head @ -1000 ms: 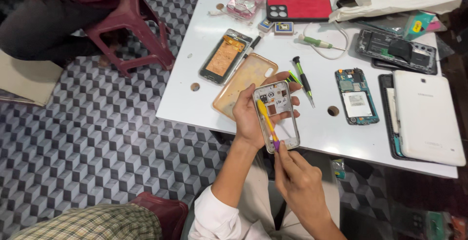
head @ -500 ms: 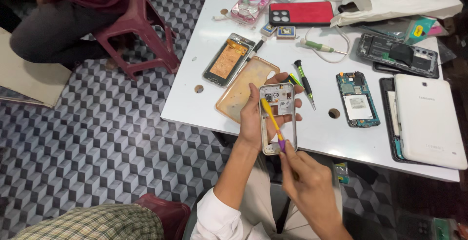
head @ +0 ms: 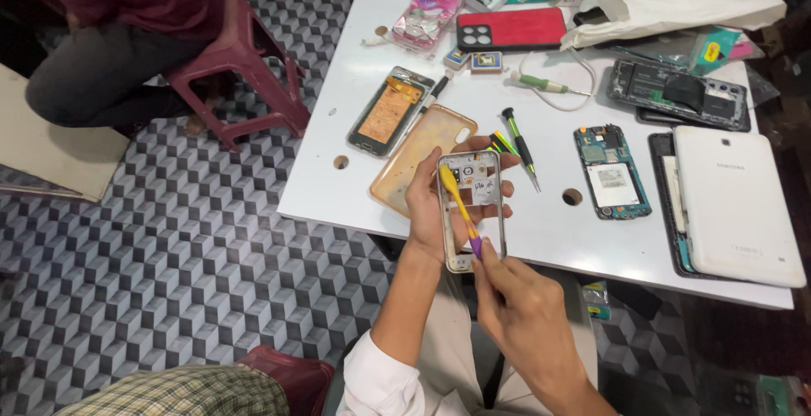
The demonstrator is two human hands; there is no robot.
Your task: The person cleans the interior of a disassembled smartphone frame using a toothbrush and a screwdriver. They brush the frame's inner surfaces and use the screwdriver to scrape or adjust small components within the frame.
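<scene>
Me prying at a phone frame with a yellow tool, held above the near edge of a white table.

My left hand (head: 435, 205) is wrapped round the silver phone frame (head: 471, 209), fingers curled at its sides; my right hand (head: 528, 319) pinches the yellow pry tool (head: 459, 207) w/ purple end, tip up inside the frame. Looks like mid-pry; next I'd judge a gentle slide along the inner edge (thin frame, easy to bend). Table edge (head: 541, 257) sits just behind; free room is over my lap, a screwdriver (head: 517, 139) nr the frame's top.
</scene>
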